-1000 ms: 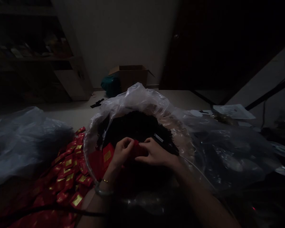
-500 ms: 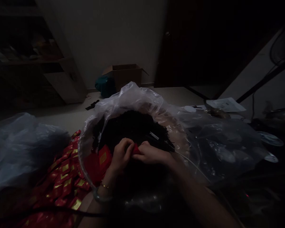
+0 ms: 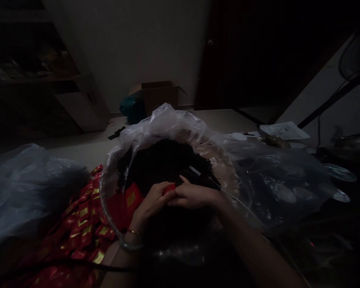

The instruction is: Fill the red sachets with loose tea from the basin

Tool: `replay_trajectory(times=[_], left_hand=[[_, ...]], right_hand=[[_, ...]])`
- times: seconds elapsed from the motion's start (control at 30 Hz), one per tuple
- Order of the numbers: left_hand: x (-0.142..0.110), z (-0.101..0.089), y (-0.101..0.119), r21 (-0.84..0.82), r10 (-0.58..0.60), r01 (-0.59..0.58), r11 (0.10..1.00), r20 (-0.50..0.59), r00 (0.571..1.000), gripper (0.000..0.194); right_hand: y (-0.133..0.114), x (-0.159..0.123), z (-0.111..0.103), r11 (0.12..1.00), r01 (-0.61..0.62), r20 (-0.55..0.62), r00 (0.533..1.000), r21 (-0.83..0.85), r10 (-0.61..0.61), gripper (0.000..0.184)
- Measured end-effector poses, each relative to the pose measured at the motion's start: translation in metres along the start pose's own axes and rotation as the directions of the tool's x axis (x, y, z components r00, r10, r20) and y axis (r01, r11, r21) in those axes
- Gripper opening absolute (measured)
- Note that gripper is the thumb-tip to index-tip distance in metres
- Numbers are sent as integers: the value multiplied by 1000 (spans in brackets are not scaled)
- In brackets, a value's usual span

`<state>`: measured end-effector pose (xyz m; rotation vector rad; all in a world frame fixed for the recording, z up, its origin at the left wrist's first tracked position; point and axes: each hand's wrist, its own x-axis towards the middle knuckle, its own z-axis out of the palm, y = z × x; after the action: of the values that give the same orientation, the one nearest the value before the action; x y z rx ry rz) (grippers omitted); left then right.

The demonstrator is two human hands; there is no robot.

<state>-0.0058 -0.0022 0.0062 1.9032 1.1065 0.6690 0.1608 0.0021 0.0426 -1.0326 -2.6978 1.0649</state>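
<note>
My left hand (image 3: 154, 198) and my right hand (image 3: 195, 196) meet above a round basin lined with clear plastic (image 3: 165, 118). Between their closed fingers is a small red packet (image 3: 169, 188), mostly covered by the fingers. Dark loose material like tea leaves (image 3: 168, 154) fills the basin. A dark device with a pale display (image 3: 195, 171) lies on it, just beyond my right hand, with a white cable (image 3: 243, 208) running off to the right. Larger red packets with a gold mark (image 3: 131, 200) lie inside the basin's left side, beside my left wrist.
Many red and gold packets (image 3: 84, 212) are heaped left of the basin. Clear plastic bags lie at far left (image 3: 27, 188) and right (image 3: 282, 184). An open cardboard box (image 3: 160, 98) and a teal bag (image 3: 132, 109) stand by the wall. The room is dim.
My hands have drawn closer together around the red packet. My right hand has turned over it, with one finger now raised, and less of the packet shows.
</note>
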Motion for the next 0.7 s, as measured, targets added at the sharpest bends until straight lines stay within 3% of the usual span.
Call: replay_trajectory(times=[0.1, 0.17, 0.3, 0.57, 0.7], left_hand=[[1, -2, -1, 55, -32, 32, 998, 5, 999, 32], [0, -3, -2, 52, -64, 63, 997, 25, 998, 32], [-2, -4, -2, -79, -118, 126, 989, 98, 988, 35], [0, -2, 5, -285, -166, 181, 941, 76, 983, 32], [1, -6, 3, -361, -182, 178, 915, 23, 983, 30]], right_hand=[[0, -1, -4, 1000, -20, 103, 994, -19, 22, 25], [-1, -2, -6, 998, -51, 111, 992, -36, 54, 28], [-4, -5, -8, 998, -53, 121, 991, -38, 57, 27], [-13, -10, -12, 999, 15, 85, 996, 52, -19, 27], [-17, -11, -15, 980, 60, -57, 997, 189, -50, 28]])
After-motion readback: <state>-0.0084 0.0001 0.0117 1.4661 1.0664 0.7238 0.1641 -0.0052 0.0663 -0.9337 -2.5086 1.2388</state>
